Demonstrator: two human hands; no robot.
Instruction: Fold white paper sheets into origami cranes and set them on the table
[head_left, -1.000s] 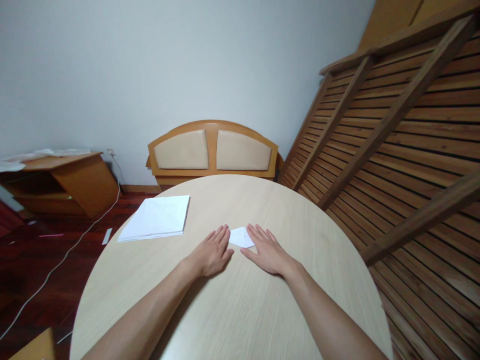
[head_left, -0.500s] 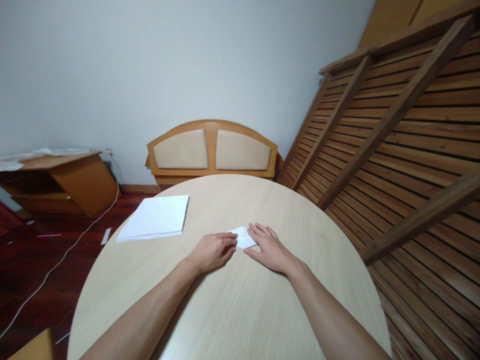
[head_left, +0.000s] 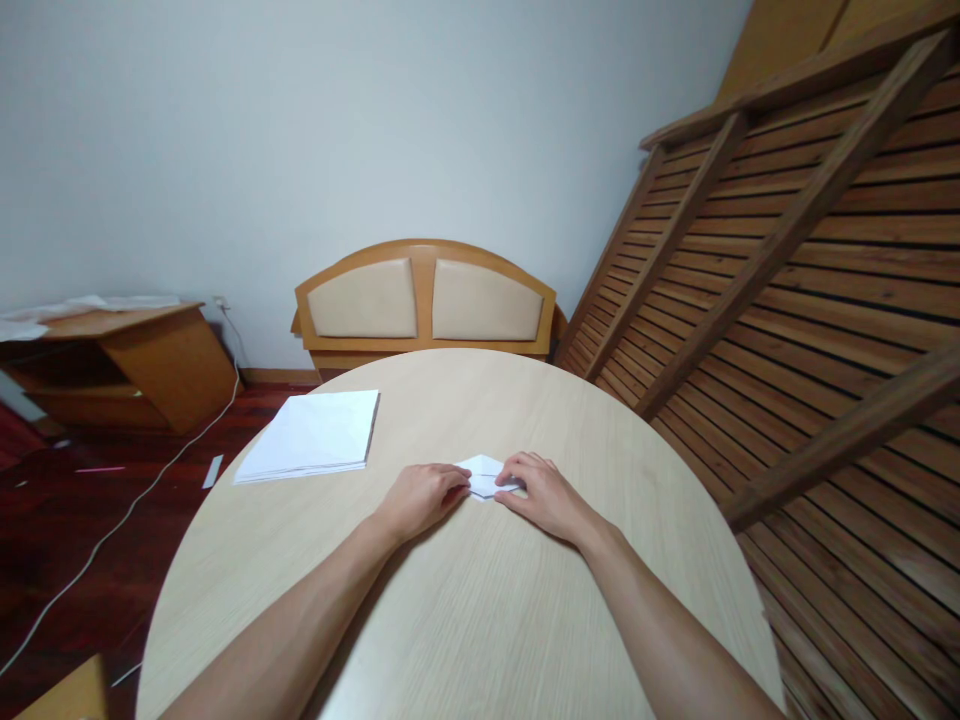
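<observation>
A small folded piece of white paper (head_left: pixel 484 483) lies on the round wooden table (head_left: pixel 480 620), between my two hands. Its top has a pointed far edge and a crease or flap line across the middle. My left hand (head_left: pixel 426 498) is closed on the paper's left end, fingers bent and thumb tucked beneath. On the other side, my right hand (head_left: pixel 544 493) pinches the right end between thumb and curled fingers. Both ends of the paper are partly covered by my fingers.
A stack of white paper sheets (head_left: pixel 311 435) rests at the table's far left. Beyond the table stands a padded headboard (head_left: pixel 424 300). Wooden slatted frames (head_left: pixel 787 300) lean on the right. A low cabinet (head_left: pixel 165 370) and a white cable (head_left: pixel 135 505) are on the left.
My right hand's fingers have gone from lying stretched over the paper to curling in a pinch at its right end. A flap line now shows across the paper.
</observation>
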